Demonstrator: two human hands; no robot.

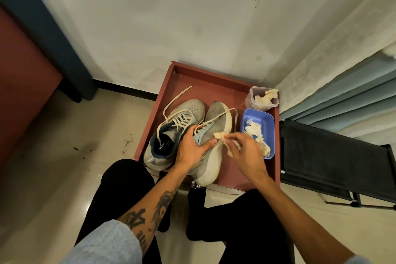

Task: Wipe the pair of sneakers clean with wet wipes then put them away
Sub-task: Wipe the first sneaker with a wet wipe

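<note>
Two grey sneakers with cream laces lie on a low red-brown table (227, 90). The left sneaker (188, 111) rests flat with its dark blue collar facing me. The right sneaker (216, 122) is tipped on its side, white sole to the right. My left hand (192, 150) presses on the right sneaker's upper and grips it. My right hand (244, 152) holds a crumpled white wet wipe (222, 138) just above that sneaker's sole.
A blue tray (269, 122) with several used wipes sits at the table's right side. Behind it stands a clear tub (262, 98) of wipes. A black folding stand (334, 156) is to the right, a curtain behind it. Crumbs dot the tiled floor on the left.
</note>
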